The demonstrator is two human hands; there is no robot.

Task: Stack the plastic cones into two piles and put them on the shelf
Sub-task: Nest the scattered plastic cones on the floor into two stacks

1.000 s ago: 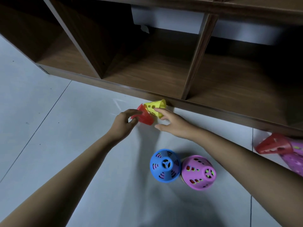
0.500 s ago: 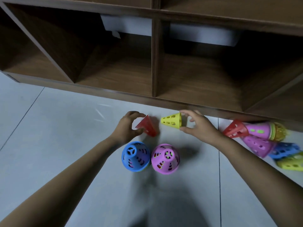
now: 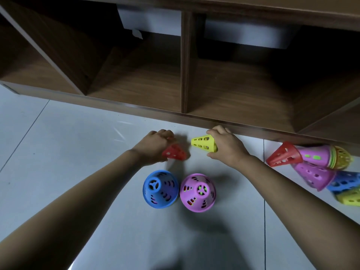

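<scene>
Closest in, two cones stand on the pale floor (image 3: 68, 152) with their wide ends down and their small tops up. The blue cone (image 3: 160, 189) is on the left and the pink cone (image 3: 197, 192) is on the right, just beside each other. Other colours peek out through the holes in both. A little farther off are the two hands. The left hand (image 3: 151, 146) has its fingers curled around a red cone (image 3: 175, 152), which is tipped over on its side; the picture is too blurry there to tell which way its top points. The right hand (image 3: 227, 148) holds a yellow cone (image 3: 203, 143) by its wide end, with the fingers curled over the top and the thumb under it. The small end of the yellow cone points left, at the red one, and the two are near but not touching. I cannot tell if they rest on the floor or sit just above it. Off to the right, a heap of cones (image 3: 313, 172) lies on its side on the floor: red, pink, orange, blue and yellow, some pushed into each other. Farthest away is the brown wooden shelf (image 3: 184, 61), with its open boxes side by side. The right hand is just beside its bottom front edge.
</scene>
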